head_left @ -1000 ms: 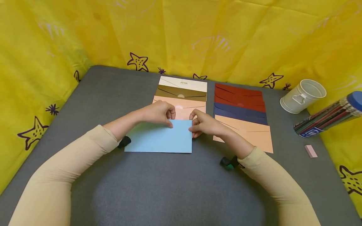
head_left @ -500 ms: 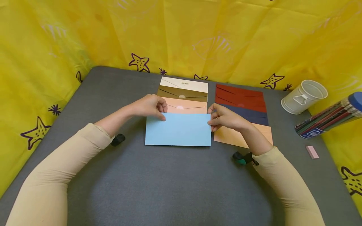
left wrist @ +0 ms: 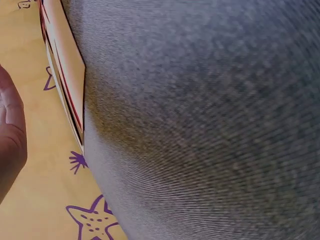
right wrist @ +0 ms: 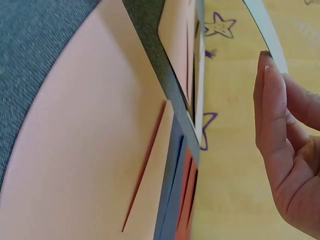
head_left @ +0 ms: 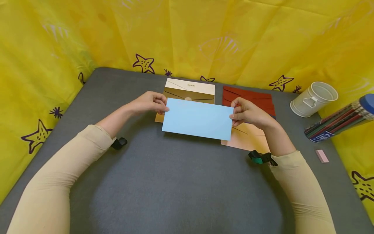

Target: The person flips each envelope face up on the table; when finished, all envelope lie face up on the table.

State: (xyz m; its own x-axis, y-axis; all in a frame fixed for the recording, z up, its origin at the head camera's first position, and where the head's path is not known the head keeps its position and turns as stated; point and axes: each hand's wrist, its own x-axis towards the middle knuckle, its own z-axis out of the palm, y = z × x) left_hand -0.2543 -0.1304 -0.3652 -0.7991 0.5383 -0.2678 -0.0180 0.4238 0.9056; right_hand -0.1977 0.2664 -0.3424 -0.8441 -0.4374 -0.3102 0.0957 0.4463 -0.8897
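Left hand (head_left: pixel 147 103) is pinching the left edge of the blue envelope (head_left: pixel 198 119), right hand (head_left: pixel 248 113) is pinching its right edge, holding it above the grey mat (head_left: pixel 175 188), over the near ends of the two envelope rows. Risk: pinches are only at the edges, so it could sag or slip. Lowering it skewed could nudge the peach envelope (head_left: pixel 248 138) underneath out of line.

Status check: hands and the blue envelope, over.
Left hand and right hand pinch blue envelope by its ends. Held above two envelope rows. Nothing blocking.
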